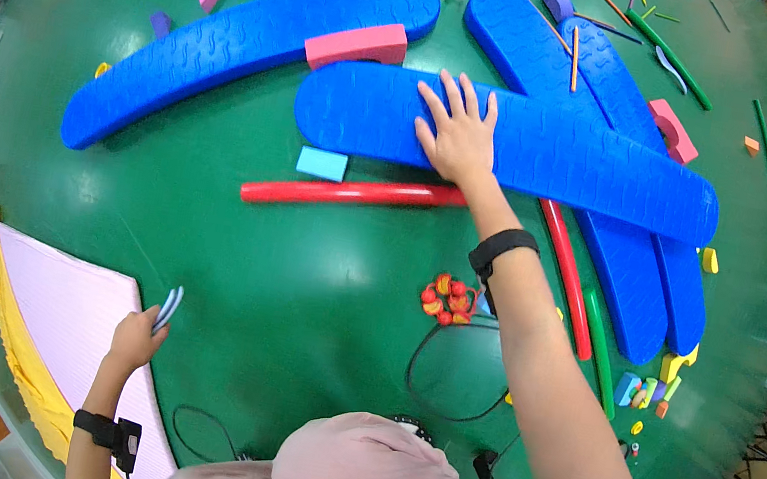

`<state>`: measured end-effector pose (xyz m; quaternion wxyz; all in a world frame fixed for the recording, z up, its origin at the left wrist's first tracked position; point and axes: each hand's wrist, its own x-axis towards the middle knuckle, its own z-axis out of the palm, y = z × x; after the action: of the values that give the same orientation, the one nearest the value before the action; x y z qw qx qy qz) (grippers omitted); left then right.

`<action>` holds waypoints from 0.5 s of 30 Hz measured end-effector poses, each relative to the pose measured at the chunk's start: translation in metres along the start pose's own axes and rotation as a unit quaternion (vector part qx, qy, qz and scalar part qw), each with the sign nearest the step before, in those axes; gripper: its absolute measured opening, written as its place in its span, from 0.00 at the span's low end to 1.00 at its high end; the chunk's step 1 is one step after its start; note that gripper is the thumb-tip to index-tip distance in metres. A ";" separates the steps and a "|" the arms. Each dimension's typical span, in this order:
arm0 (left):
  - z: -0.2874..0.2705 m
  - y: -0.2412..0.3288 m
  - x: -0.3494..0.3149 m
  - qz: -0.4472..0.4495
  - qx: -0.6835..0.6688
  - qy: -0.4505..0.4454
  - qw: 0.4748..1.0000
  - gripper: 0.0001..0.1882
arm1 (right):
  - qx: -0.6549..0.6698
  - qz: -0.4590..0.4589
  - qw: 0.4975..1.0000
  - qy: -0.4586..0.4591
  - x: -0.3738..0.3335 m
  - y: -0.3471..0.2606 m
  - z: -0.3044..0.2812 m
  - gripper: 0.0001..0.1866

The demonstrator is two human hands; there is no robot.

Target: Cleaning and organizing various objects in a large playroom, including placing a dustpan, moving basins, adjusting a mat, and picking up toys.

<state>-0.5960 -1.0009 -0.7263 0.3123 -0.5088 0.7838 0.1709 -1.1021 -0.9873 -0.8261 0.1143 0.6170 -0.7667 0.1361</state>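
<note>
My right hand (460, 136) lies flat with fingers spread on a long blue textured plank (598, 169). That plank rests across other blue planks (625, 311) at the right. At the lower left, my left hand (137, 338) is closed around slim pale blue-grey curved pieces (170, 307), whose exact kind I cannot make out. A pink arched block (357, 44) stands between the plank and another curved blue plank (256, 30). Just below the plank lie a light blue block (321, 163) and a red rod (351, 193).
A pink-white mat with a yellow edge (71, 289) lies at the left. Red and yellow small toys (450, 299), a second red rod (567, 281) and green rods (599, 357) lie right of centre. Coloured sticks (576, 59) scatter at the far right. A black cable (411, 376) loops near my knees.
</note>
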 end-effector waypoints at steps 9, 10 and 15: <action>-0.100 -0.008 0.020 0.038 -0.022 0.069 0.997 0.06 | 0.038 0.041 0.998 -0.025 0.012 0.004 -0.020 0.24; -0.104 -0.031 0.013 0.027 -0.005 0.066 0.997 0.06 | 0.047 0.041 0.998 -0.032 0.016 -0.004 -0.019 0.24; -0.124 -0.076 0.042 -0.007 0.063 0.072 0.995 0.04 | 0.042 0.040 0.995 -0.083 0.027 -0.009 -0.026 0.25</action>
<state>-0.5787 -1.1351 -0.6578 0.2878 -0.5044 0.8099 0.0825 -1.0989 -1.0045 -0.7921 0.0191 0.5988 -0.7915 0.1212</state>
